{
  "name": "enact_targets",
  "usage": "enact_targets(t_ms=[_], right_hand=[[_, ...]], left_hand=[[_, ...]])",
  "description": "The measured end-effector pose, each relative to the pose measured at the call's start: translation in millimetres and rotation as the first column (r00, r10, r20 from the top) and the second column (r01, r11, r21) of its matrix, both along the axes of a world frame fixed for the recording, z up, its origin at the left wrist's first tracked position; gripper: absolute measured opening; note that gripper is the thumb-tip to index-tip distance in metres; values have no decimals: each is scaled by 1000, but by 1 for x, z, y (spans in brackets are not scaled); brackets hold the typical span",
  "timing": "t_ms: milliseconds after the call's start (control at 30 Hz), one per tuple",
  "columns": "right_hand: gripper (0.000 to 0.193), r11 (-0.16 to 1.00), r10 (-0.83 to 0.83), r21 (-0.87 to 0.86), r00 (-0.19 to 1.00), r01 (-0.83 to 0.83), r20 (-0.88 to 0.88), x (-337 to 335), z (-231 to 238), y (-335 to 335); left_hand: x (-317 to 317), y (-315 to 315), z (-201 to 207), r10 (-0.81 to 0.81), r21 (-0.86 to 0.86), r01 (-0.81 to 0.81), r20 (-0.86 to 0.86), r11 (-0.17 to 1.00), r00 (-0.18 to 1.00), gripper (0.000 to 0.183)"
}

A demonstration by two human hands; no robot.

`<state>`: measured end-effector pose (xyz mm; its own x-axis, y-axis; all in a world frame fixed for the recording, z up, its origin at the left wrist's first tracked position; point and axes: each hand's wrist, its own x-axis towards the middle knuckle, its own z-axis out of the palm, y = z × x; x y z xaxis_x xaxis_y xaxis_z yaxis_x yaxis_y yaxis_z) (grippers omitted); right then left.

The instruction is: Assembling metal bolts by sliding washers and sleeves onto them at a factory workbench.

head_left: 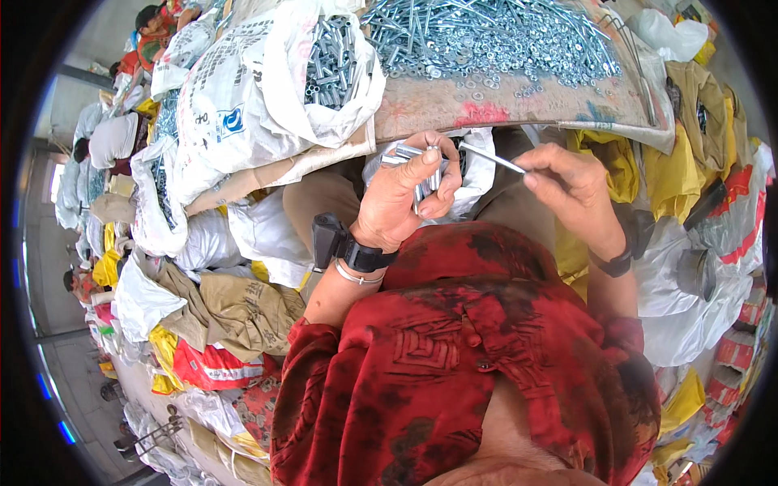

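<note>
My left hand (397, 190) is closed round several short silvery metal sleeves (427, 185), which stick out between the thumb and fingers. In my right hand (571, 190), thumb and fingers pinch one end of a slim metal rod (494, 156). The rod slants up and left, its far end close to the fingers of my left hand; I cannot tell whether it touches a sleeve. Beyond my left hand, an open white woven sack (271, 89) holds many similar sleeves (331, 73). Rods, washers and nuts lie in a broad pile (486, 40) past my hands.
The pile lies on a worn, cardboard-covered work surface (421, 105) with thin rods (640, 65) at its right. Brown, white and yellow sacks (243, 312) crowd my left, more yellow sacks (673, 182) my right. Other people (117, 142) are at the far left.
</note>
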<state>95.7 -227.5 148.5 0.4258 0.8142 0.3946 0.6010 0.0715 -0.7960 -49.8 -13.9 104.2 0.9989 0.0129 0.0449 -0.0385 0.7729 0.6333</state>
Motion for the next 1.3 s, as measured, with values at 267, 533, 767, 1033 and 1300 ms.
enact_targets(t_ms=[267,533,767,1033,1300], right_hand=[[15,995,85,-60,996,-85,-5,4,-3,3],[15,999,32,23,976,-28,-214,-4,-15,36],[17,961,267,86,963,-264,-26,-23,-25,71],[27,997,32,75,887,3,-461,-14,-46,63],[20,985,100,166,612,51,-785,-8,-49,54]], left_hand=[[-9,2,11,92,368,-8,-210,930,973,24],[-5,-7,14,141,682,74,-254,728,957,20],[4,-24,1,237,876,-102,-14,471,972,19],[12,-22,-5,121,786,119,-240,606,963,20],[15,-23,-13,-36,541,174,-257,823,966,22]])
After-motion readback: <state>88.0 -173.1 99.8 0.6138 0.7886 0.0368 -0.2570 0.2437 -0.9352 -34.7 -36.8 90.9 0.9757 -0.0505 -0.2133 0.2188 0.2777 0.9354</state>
